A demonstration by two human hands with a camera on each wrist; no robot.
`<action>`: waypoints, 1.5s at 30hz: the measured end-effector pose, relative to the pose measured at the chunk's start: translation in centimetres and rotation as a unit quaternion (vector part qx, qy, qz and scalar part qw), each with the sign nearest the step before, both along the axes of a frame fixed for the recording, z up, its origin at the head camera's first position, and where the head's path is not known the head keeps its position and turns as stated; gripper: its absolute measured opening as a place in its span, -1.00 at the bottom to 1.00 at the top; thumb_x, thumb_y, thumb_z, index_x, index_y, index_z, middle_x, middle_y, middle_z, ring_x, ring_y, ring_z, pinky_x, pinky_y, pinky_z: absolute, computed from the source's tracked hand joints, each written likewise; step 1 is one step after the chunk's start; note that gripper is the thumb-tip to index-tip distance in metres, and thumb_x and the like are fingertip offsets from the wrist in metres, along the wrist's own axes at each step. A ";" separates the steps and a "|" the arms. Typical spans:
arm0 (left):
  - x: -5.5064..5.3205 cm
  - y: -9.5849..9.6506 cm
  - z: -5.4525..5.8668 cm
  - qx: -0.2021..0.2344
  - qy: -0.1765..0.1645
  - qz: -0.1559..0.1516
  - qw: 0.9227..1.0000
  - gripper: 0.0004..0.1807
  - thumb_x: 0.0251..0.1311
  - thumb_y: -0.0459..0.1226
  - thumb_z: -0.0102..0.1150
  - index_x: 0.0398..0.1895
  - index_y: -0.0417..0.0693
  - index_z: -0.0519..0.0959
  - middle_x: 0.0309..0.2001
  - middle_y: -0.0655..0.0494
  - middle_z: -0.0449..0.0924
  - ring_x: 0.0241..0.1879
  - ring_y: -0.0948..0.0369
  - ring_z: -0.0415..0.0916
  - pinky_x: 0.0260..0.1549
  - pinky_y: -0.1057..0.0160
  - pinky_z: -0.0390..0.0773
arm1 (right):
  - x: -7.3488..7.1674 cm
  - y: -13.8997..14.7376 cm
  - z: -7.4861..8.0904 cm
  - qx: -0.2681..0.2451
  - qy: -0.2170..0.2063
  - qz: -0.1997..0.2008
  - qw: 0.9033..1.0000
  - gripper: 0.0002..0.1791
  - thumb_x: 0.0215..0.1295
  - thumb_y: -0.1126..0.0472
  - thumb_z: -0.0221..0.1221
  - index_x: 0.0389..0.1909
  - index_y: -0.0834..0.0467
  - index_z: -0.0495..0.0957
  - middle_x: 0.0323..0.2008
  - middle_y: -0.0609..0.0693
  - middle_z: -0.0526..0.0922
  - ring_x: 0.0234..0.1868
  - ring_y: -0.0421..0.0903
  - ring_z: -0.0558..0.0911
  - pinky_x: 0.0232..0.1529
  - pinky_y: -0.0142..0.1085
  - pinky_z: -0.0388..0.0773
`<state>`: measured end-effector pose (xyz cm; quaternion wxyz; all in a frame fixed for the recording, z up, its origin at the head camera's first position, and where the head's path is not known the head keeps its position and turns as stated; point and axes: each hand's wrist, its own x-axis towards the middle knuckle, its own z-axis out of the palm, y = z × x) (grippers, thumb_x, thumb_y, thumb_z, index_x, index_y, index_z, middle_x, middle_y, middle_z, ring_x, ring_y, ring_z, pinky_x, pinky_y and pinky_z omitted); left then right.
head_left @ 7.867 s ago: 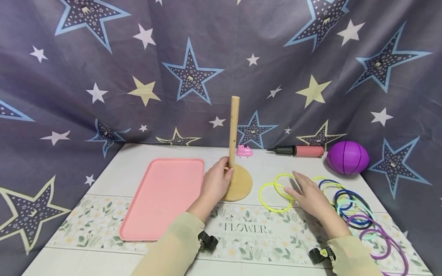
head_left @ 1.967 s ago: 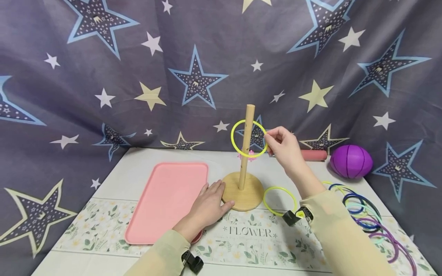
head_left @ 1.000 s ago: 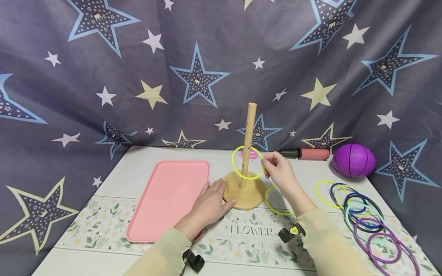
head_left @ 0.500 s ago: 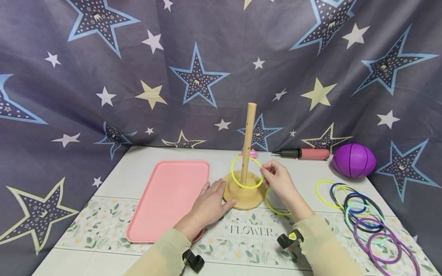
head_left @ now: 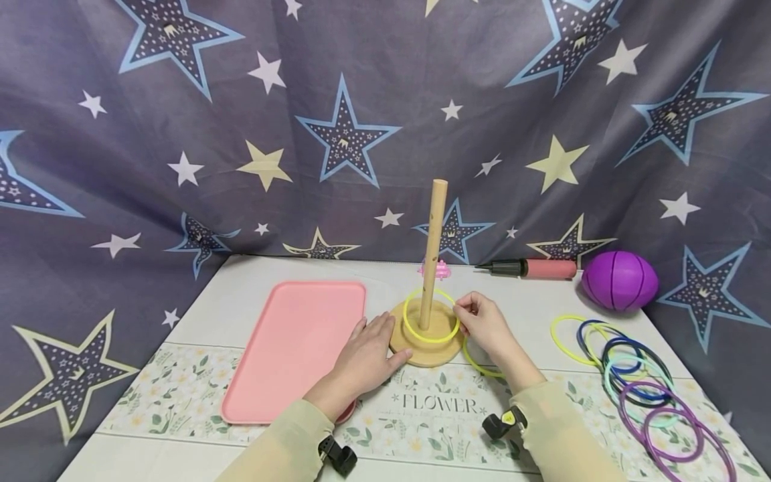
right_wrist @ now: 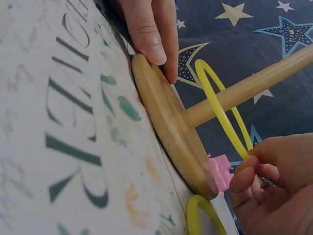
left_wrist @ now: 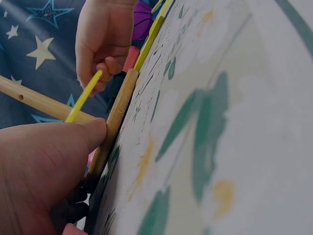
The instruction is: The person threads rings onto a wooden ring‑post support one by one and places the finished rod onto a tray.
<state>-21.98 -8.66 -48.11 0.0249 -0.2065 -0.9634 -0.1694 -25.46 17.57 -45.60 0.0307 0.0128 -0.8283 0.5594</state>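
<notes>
A wooden stand has a round base and an upright post. My left hand lies with extended fingers at the base's left edge; its thumb presses on top of the wood. Between thumb and fingers, my right hand pinches the right side of a yellow ring. The ring encircles the lower post, held a little above the base in the right wrist view. Another yellow ring lies on the table right of the base, partly hidden by my right hand.
A pink tray lies to the left. Several blue, purple, mint and yellow rings overlap at the right. Along the back are a pink toy, a hand pump and a purple ball, before a star-patterned curtain.
Earlier both yellow rings lay on the table and my left hand was at the post. My right hand has since taken one ring and lowered it along the post; my left hand now stays on the base.
</notes>
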 end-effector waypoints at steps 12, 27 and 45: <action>0.0 0.0 0.0 -0.004 0.004 0.000 1.000 -0.06 0.61 0.21 0.15 0.69 -0.34 0.28 0.67 -0.24 0.26 0.70 -0.08 0.15 0.72 -0.15 -0.06 | -0.4 0.1 -1.1 0.038 -0.017 -0.008 0.999 -0.93 0.59 0.36 0.22 -0.12 0.31 0.61 -0.49 0.02 0.57 -0.52 -0.16 0.53 -0.52 -0.43 0.50; 0.0 0.1 0.0 0.001 0.005 0.000 1.000 -0.06 0.61 0.20 0.15 0.69 -0.34 0.28 0.68 -0.24 0.25 0.70 -0.08 0.15 0.71 -0.15 -0.06 | -0.3 -0.3 -1.0 0.105 -0.014 -0.017 0.994 -0.92 0.56 0.31 0.26 -0.13 0.26 0.68 -0.45 0.04 0.62 -0.49 -0.12 0.59 -0.44 -0.33 0.58; 0.0 0.0 0.1 -0.002 -0.004 -0.002 1.000 -0.06 0.62 0.21 0.13 0.69 -0.34 0.26 0.69 -0.24 0.23 0.71 -0.07 0.12 0.72 -0.15 -0.09 | -0.7 -0.6 -1.4 0.154 0.007 -0.022 0.988 -0.93 0.48 0.31 0.32 -0.25 0.19 0.68 -0.40 0.02 0.67 -0.45 -0.10 0.58 -0.38 -0.28 0.56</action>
